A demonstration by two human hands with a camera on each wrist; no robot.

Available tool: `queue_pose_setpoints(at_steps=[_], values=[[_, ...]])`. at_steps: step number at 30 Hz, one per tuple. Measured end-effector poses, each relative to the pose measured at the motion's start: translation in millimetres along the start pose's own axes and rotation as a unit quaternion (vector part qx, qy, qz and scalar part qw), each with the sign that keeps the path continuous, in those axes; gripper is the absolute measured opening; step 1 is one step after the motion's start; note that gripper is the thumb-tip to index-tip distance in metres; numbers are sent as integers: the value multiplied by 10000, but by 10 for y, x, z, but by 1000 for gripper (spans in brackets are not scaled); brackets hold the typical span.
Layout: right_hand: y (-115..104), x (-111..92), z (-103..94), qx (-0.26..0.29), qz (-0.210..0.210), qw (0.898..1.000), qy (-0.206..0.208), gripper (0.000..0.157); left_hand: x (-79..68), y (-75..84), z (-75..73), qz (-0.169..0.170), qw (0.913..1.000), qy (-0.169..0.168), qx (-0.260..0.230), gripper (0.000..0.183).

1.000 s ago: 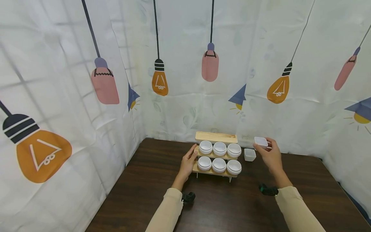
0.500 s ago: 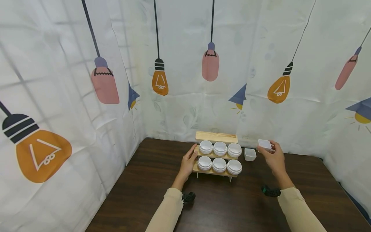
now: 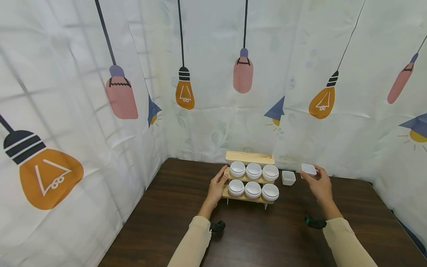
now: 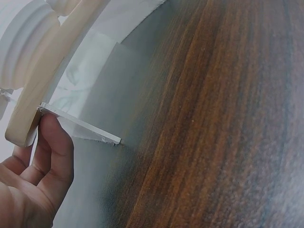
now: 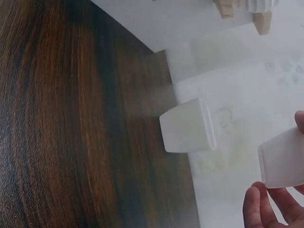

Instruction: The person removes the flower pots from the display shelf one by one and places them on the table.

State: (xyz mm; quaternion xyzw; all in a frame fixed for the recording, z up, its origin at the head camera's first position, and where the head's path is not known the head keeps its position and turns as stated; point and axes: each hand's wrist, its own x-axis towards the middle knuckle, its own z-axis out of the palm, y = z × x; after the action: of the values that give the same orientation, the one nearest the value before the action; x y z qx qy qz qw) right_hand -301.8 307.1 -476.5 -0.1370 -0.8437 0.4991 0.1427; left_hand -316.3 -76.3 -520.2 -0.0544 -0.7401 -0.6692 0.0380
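Note:
My left hand grips the left end of a tiered wooden stand. Seen from the left wrist, its fingers curl at the end of a wooden shelf, right beside a thin pale leg. Round white bowls fill the two lower tiers in rows of three; the top tier is bare. To the right, my right hand pinches a small square white bowl by its sides, raised with its opening up. A matching square bowl stands on the table between stand and hand.
The dark wood-grain table ends at the back against a white curtain printed with lamps. The stand sits close to that back edge, as does the standing square bowl. Black wrist bands are worn on both wrists.
My right hand has carried the square bowl to the right and slightly down, away from the standing one. My left hand and the stand have stayed in place.

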Motion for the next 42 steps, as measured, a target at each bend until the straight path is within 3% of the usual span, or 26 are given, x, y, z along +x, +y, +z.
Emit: queue_pose_setpoints(at_steps=[2, 4, 24, 34, 42], values=[[27, 7, -3, -20, 18, 10000, -23, 80, 51, -112, 17, 4, 10000, 62, 38, 50], [49, 13, -4, -32, 36, 10000, -36, 80, 43, -120, 18, 18, 9999, 86, 78, 50], [211, 52, -16, -130, 197, 9994, -271, 84, 47, -108, 24, 2, 10000, 67, 39, 50], [302, 92, -39, -358, -13, 9978, -552, 82, 62, -100, 17, -91, 9999, 5, 133, 48], [375, 139, -7, -280, 89, 9978, -600, 81, 42, -117, 18, -37, 10000, 15, -19, 47]])
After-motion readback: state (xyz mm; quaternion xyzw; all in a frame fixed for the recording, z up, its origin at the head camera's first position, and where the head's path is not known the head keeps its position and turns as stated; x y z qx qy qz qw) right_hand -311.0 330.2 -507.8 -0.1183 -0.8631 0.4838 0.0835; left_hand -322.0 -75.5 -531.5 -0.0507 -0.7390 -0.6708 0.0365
